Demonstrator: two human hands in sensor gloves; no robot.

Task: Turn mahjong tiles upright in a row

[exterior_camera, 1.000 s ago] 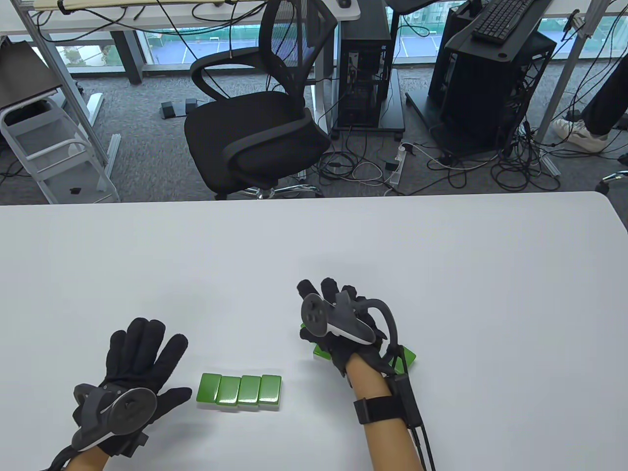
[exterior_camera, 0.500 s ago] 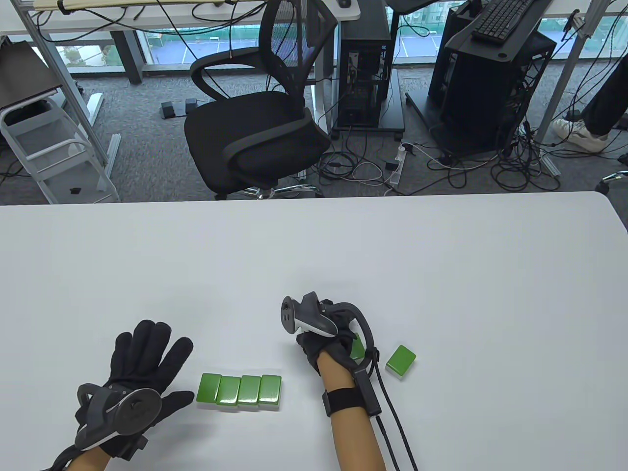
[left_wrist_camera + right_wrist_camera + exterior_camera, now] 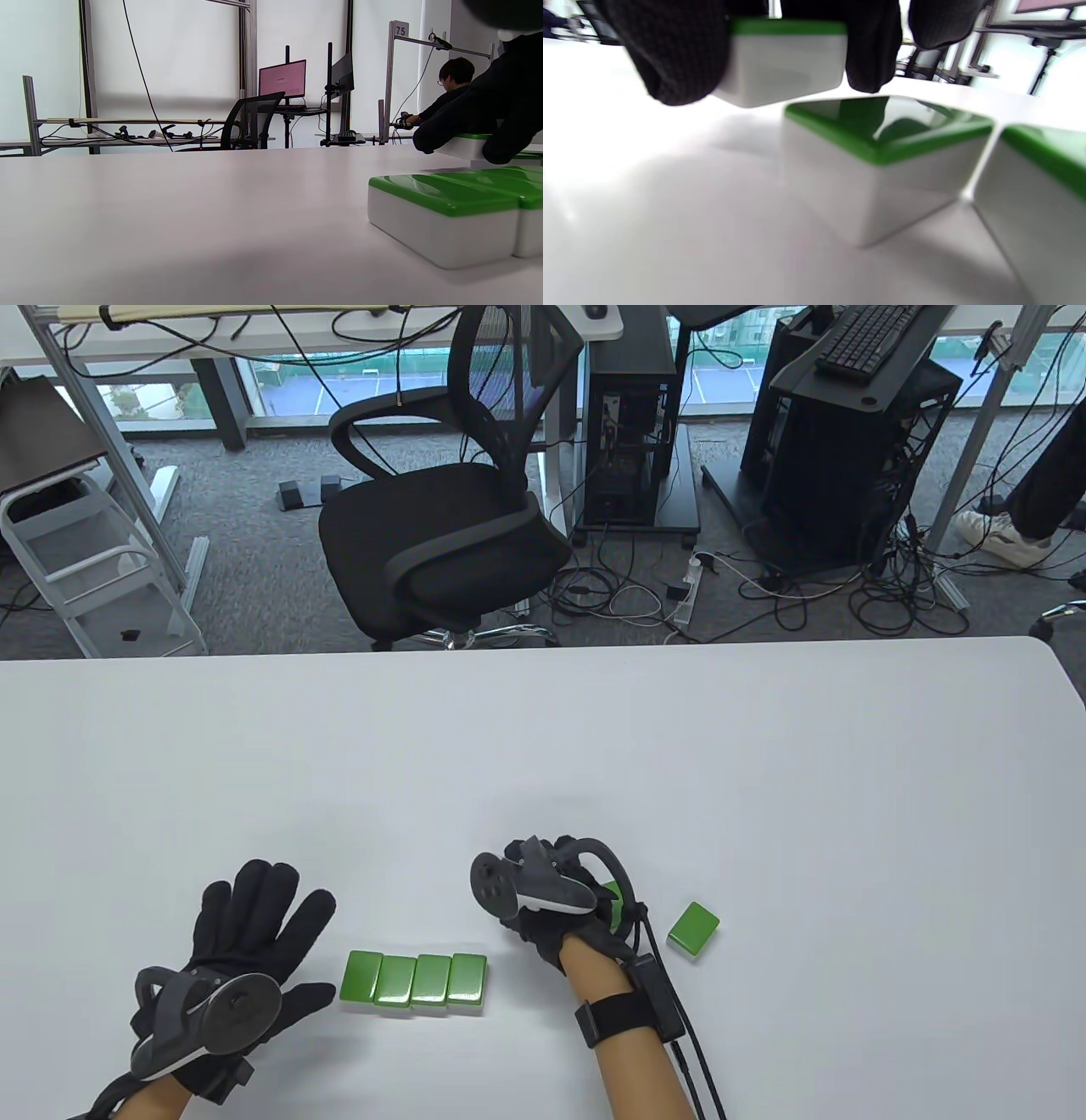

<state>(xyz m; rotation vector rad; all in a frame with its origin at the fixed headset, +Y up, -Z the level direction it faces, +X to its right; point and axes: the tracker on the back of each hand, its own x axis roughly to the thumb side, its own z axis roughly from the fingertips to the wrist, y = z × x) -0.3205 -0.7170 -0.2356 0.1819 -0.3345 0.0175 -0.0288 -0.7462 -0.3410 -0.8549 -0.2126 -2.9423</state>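
Several green-backed mahjong tiles (image 3: 414,980) lie flat, side by side in a row near the front of the white table; the row's end also shows in the left wrist view (image 3: 441,216). My right hand (image 3: 526,908) is just right of the row and pinches one tile (image 3: 785,63) between its fingers (image 3: 678,63), lifted off the table, green side up. Two more tiles (image 3: 882,169) lie close below it. A loose tile (image 3: 693,931) lies flat to the right, and a bit of another (image 3: 609,891) shows behind the hand. My left hand (image 3: 254,916) rests flat and spread, left of the row.
The white table (image 3: 764,780) stretches wide behind and to the right of the tiles; its far edge runs across the middle of the table view. A black office chair (image 3: 441,534) stands on the floor beyond it.
My right hand has moved left and nearer to the row's right end with a tile in its fingers, uncovering the loose tile at the right. The left hand has barely moved.
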